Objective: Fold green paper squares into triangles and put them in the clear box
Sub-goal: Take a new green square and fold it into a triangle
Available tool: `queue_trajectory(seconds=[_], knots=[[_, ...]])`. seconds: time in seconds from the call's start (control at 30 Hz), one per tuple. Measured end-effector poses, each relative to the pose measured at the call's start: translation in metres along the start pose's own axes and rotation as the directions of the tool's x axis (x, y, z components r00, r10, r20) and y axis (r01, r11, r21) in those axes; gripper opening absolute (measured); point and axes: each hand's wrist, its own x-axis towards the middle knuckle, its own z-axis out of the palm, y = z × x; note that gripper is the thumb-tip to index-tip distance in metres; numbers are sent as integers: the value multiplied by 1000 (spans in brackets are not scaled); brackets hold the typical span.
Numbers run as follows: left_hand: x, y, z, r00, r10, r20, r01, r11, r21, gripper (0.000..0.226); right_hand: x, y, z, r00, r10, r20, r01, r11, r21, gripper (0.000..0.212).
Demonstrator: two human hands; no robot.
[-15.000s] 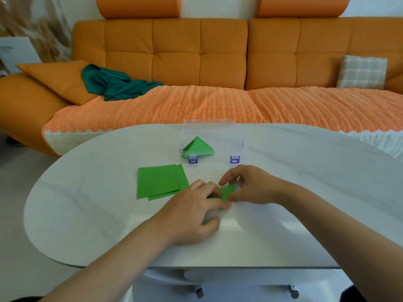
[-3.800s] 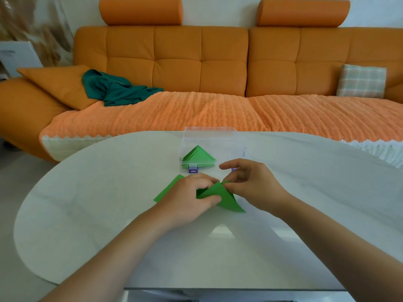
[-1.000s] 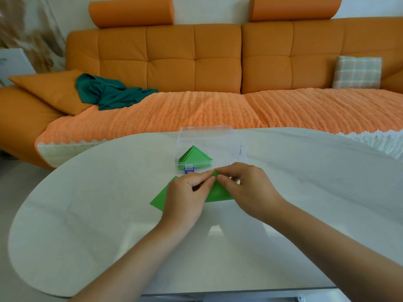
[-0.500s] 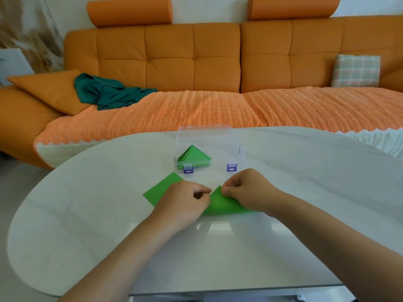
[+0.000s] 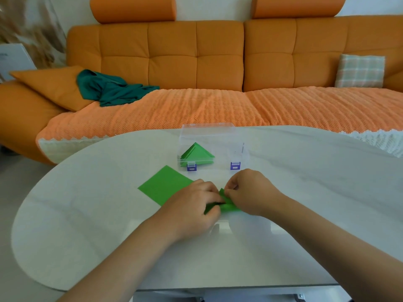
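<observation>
A folded green paper piece (image 5: 226, 204) lies on the white table (image 5: 87, 225) between both hands, mostly hidden by them. My left hand (image 5: 192, 208) lies over its left part with fingers curled on the paper. My right hand (image 5: 250, 190) pinches its upper corner with thumb and fingertips. A flat green paper square (image 5: 163, 185) rests just left of my left hand. Behind stands the clear box (image 5: 237, 147) with purple latches, holding a stack of green triangles (image 5: 197, 154) in its left half.
An orange sofa (image 5: 196, 62) with an orange blanket runs behind the table. A teal cloth (image 5: 109, 90) and an orange cushion lie at its left, a checked pillow (image 5: 359, 70) at its right. The table's rounded edge curves at the left.
Both hands drew the green piece toward me and folded it smaller; it shows less between them than half a second ago. The flat square beside it is more exposed.
</observation>
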Motion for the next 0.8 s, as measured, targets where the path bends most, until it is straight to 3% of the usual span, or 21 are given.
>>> queue_trajectory(seconds=[0.23, 0.37, 0.5, 0.8], knots=[[0, 4, -1, 1000, 20, 11, -20, 999, 45, 45, -9, 5, -1, 967, -214, -138, 172, 949, -262, 25], [-4, 4, 0, 999, 39, -4, -39, 996, 81, 46, -17, 9, -2, 916, -400, -42, 357, 857, -372, 38], [-9, 4, 2, 997, 71, -2, -70, 987, 146, 49, -21, 11, -3, 916, -400, 18, 372, 833, -409, 50], [-29, 12, 10, 984, 179, 1, -167, 916, 365, 47, -27, 8, 4, 910, -416, 1, 364, 796, -484, 42]])
